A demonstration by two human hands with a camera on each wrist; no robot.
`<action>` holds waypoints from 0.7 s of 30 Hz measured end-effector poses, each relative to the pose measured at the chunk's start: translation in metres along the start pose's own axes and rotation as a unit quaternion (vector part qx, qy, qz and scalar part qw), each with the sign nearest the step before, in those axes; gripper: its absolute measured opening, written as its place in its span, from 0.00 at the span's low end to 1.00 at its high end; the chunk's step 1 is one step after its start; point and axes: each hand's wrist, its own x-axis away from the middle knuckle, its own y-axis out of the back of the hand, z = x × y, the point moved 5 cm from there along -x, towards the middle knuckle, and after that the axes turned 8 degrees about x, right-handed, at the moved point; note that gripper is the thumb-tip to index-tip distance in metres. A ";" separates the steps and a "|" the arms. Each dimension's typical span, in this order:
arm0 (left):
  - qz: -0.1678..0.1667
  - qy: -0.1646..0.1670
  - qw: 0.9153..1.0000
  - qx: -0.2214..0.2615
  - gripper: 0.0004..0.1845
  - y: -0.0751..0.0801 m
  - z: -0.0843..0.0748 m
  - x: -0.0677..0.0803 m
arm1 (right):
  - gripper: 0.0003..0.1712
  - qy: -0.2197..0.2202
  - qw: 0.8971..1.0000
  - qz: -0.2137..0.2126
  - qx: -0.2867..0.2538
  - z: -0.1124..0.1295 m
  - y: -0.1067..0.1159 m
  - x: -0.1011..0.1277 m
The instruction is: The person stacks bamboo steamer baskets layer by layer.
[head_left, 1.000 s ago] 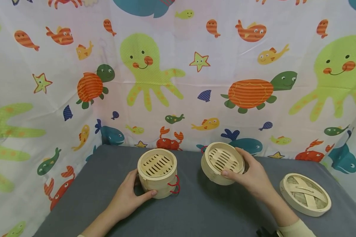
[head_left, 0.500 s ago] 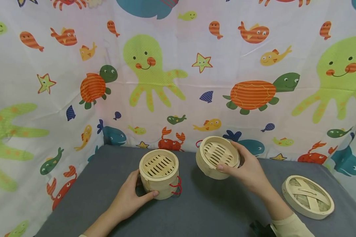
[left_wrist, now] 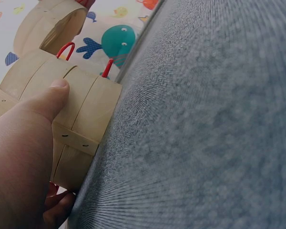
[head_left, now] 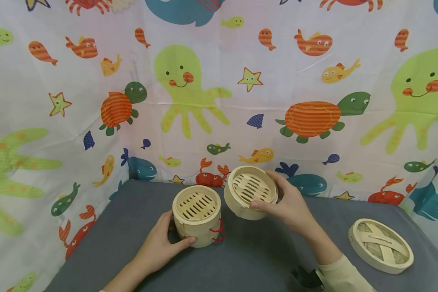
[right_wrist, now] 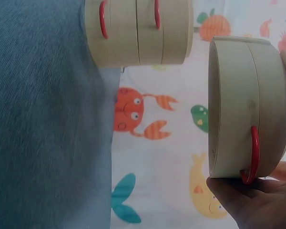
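Observation:
Two stacked bamboo steamer baskets (head_left: 198, 209) with slatted tops and red loop handles stand on the table. My left hand (head_left: 158, 245) grips the stack from its left side, thumb along the front in the left wrist view (left_wrist: 43, 102). Another bamboo steamer basket (head_left: 237, 201), slightly tilted, is held up off the table in my right hand (head_left: 290, 207), thumb on its rim and fingers behind. It hangs close to the right of the stack and a bit higher. The right wrist view shows this raised basket (right_wrist: 238, 105) side-on, with one red handle and its open underside.
A round bamboo steamer lid (head_left: 381, 246) with crossed strips lies at the right of the grey cloth-covered table (head_left: 248, 267). A white curtain (head_left: 255, 40) with sea-animal prints hangs behind and along the sides. A dark object (head_left: 307, 279) shows by the right sleeve.
My right hand has carried the raised basket leftward and slightly up, closer to the stack. My left hand still grips the stacked baskets; the view has shifted slightly.

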 end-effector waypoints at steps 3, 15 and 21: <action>0.000 -0.001 1.000 -0.004 0.61 -0.001 -0.001 0.000 | 0.56 0.000 1.000 0.006 -0.001 0.004 -0.007 -0.003; -0.004 -0.007 1.000 -0.006 0.61 0.001 0.000 0.001 | 0.56 0.010 1.000 0.015 -0.024 0.017 -0.023 -0.010; -0.004 -0.009 1.000 0.002 0.59 -0.001 0.001 0.001 | 0.57 0.020 0.999 0.025 -0.032 0.026 -0.034 -0.018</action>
